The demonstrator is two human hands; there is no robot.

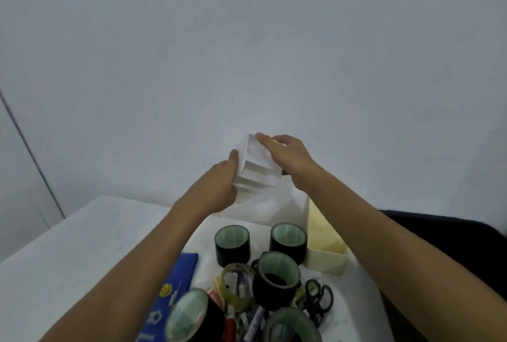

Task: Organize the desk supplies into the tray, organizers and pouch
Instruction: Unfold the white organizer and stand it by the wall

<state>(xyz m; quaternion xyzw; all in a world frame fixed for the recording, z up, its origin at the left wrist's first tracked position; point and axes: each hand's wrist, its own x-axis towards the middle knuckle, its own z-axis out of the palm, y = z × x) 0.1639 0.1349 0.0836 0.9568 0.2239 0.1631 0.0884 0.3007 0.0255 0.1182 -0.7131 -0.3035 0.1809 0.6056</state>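
Aloft, your left hand point(219, 185) and right hand point(288, 157) clasp the white stepped organizer point(256, 171) above the table's point(68, 245) far edge; tilt it and it may slip onto the tape rolls point(232, 243).

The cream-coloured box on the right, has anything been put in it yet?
No: the cream box looks bare inside, while the tape rolls, scissors and pens lie loose on the table beside it.
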